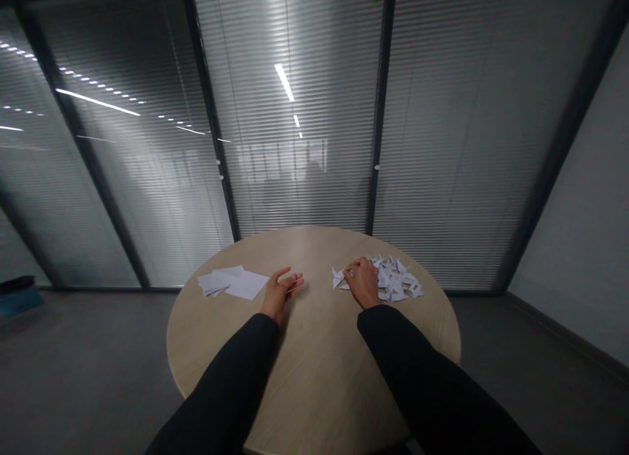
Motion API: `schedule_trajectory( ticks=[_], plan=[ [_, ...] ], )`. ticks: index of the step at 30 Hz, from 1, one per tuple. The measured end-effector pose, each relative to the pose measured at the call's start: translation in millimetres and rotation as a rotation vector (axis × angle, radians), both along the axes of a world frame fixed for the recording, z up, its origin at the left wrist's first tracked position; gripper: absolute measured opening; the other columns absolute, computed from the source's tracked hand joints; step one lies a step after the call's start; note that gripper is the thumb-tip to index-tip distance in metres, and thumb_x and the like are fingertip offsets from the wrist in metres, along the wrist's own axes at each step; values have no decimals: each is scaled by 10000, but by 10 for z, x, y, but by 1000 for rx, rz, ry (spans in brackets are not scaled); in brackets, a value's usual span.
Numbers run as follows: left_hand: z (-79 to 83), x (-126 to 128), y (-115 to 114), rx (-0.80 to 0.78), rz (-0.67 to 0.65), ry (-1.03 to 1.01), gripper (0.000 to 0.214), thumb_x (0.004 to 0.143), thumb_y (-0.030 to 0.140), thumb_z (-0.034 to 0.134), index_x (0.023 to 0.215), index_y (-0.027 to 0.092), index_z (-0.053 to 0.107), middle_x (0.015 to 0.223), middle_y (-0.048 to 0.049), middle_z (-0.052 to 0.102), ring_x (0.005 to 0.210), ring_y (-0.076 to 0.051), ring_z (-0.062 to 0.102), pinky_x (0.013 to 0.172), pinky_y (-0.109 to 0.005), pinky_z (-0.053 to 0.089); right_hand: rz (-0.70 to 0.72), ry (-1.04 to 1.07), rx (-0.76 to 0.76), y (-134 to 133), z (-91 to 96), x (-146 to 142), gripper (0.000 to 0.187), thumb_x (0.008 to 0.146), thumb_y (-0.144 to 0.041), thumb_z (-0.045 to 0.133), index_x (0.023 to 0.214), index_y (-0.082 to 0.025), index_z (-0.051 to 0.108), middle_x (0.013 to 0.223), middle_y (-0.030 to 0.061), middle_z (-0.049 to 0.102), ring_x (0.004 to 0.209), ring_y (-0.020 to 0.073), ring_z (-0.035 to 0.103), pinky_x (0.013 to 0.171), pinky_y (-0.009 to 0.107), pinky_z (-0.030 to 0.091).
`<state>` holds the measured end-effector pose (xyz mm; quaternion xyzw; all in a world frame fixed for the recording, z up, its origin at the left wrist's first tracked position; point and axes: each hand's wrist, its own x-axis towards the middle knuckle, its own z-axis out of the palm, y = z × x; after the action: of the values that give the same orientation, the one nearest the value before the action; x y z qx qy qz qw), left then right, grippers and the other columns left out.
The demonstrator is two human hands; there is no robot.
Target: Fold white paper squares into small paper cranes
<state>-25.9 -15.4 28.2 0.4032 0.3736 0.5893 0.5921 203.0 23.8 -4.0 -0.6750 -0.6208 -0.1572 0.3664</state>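
Observation:
My right hand [362, 282] is at the left side of a pile of small folded white papers [393, 281] with pointed tips, which look like paper cranes. Its fingers are curled and pinched at one such paper crane [337, 277], whose tips stick out to the left of them. The exact grip is partly hidden by the hand. My left hand [282, 292] hovers over the middle of the table with fingers apart and nothing in it. Just left of it lie flat white paper sheets [247, 285], several of them overlapping.
Everything lies on a round, light wooden table [314, 370]. Behind it stands a glass partition with blinds [304, 193] and dark frames. A white wall [584, 199] is on the right, and a blue bin [19, 297] stands on the floor at the far left.

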Motion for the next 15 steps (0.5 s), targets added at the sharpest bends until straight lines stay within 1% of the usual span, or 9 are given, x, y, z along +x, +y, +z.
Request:
schedule_trajectory(
  ticks=[9, 15],
  plan=[
    [13, -2, -9, -9, 11, 12, 333, 770, 132, 593, 1083, 135, 479, 995, -150, 655, 807, -155, 655, 744, -291, 505, -32, -72, -13, -21, 13, 52, 187, 822, -235, 512, 803, -188, 692, 927, 86, 529, 936, 217, 426, 818, 326, 276],
    [7, -7, -3, -2, -2, 25, 355, 765, 137, 592, 1099, 136, 471, 1008, -149, 654, 823, -155, 652, 712, -267, 507, -84, -123, -30, -8, 3, 75, 175, 824, -228, 511, 825, -184, 681, 935, 94, 529, 932, 229, 425, 797, 335, 276]
  ],
)
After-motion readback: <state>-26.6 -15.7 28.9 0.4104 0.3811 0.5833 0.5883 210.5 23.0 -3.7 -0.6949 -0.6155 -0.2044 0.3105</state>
